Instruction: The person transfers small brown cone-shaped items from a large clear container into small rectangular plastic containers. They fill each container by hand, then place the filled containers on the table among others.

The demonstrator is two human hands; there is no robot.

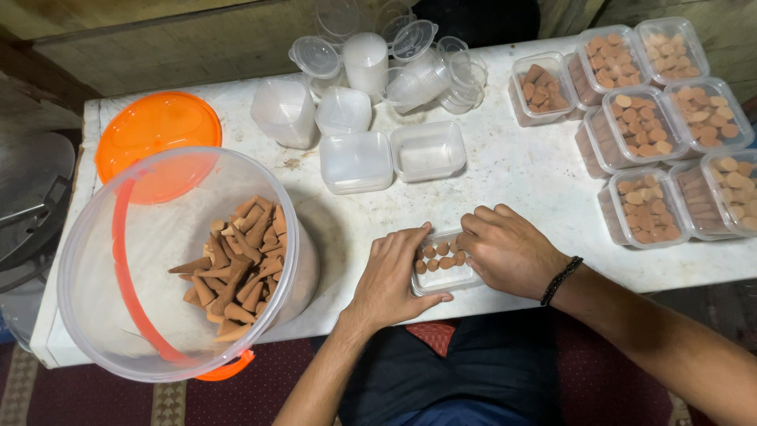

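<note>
A small clear plastic box (pixel 448 280) lies on the white table near its front edge, with several brown cones (pixel 438 254) standing in it. My left hand (pixel 388 276) rests flat against the box's left side, fingers pointing up along it. My right hand (pixel 505 248) curls over the box's right end, fingertips touching the cones. A black bead bracelet (pixel 561 280) is on my right wrist. Whether my right fingers pinch a cone is hidden.
A large clear bucket (pixel 95 276) with an orange handle holds loose brown cones (pixel 236 264) at left, its orange lid (pixel 158 130) behind it. Empty clear boxes (pixel 356 160) and stacked tubs (pixel 367 59) stand at the back. Filled boxes of cones (pixel 643 126) crowd the right side.
</note>
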